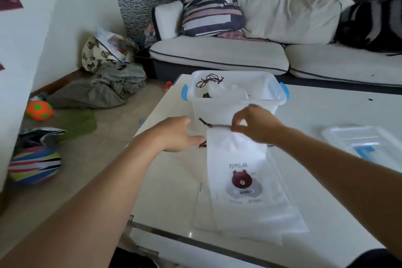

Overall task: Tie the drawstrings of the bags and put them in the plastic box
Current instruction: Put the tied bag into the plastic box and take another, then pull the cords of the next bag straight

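Note:
A white drawstring bag printed with a brown bear lies on the white table, on top of at least one more white bag. My right hand pinches the bag's top edge beside the dark drawstring. At the bag's left corner, my left hand touches the cord's lower end; its grip is hard to make out. Just behind the hands stands the clear plastic box with blue handles. Inside it lie white bags with dark cords.
A clear box lid with a blue clip lies on the table to the right. A sofa with cushions stands behind the table. On the floor to the left are clothes, two balls and a bag.

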Demonstrator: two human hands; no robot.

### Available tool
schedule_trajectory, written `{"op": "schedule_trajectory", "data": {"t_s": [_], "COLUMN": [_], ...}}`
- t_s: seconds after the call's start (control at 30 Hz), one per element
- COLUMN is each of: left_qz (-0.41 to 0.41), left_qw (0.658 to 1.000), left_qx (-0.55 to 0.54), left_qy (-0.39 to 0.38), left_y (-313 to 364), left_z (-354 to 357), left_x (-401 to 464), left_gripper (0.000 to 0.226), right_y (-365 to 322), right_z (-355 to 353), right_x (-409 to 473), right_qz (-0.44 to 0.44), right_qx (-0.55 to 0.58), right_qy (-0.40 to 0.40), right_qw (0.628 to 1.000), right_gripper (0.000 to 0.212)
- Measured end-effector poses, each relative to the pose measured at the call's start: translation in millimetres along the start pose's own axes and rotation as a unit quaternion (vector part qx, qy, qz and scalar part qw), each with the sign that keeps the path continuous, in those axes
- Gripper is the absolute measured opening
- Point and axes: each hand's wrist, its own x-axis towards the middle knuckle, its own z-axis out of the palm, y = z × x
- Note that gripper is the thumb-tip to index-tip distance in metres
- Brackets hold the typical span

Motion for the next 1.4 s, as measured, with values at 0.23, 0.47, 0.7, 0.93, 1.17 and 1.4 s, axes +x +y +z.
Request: {"op": "schedule_trajectory", "data": {"t_s": [0.23, 0.47, 0.7, 0.93, 1.17, 1.4], "left_qz": [0.14, 0.103, 0.068, 0.061, 0.032, 0.022], "left_qw": [0.808, 0.702, 0.679, 0.743, 0.678, 0.58], "left_qx": [-0.553, -0.637, -0.618, -0.62, -0.698, -0.795], "left_qy": [0.147, 0.301, 0.39, 0.245, 0.229, 0.177], "left_y": [38.2, 53.5, 37.3, 40.3, 43.8, 33.9], "left_z": [-16.6, -31.8, -33.0, -25.9, -20.3, -47.0], "left_x": [-13.8, -26.6, -27.1, -14.7, 0.6, -6.0], "left_gripper": [0.031, 0.031, 0.038, 0.06, 0.04, 0.049], "right_y": [-68.7, -39.9, -32.2, -40.6, -36.2, -19.0], "right_z": [-112.3, -119.4, -93.8, -93.2, -93.0, -107.5], "right_x": [-14.1, -36.0, -37.0, -21.2, -26.4, -33.6], "right_qz": [-0.096, 0.002, 0.071, 0.166, 0.198, 0.133], "right_qx": [0.158, 0.245, 0.497, 0.532, 0.618, 0.841], "right_qy": [0.04, 0.146, 0.107, 0.167, 0.078, 0.119], "right_qw": [0.982, 0.958, 0.858, 0.813, 0.757, 0.51], "right_gripper": [0.013, 0.043, 0.078, 0.047, 0.044, 0.044]}}
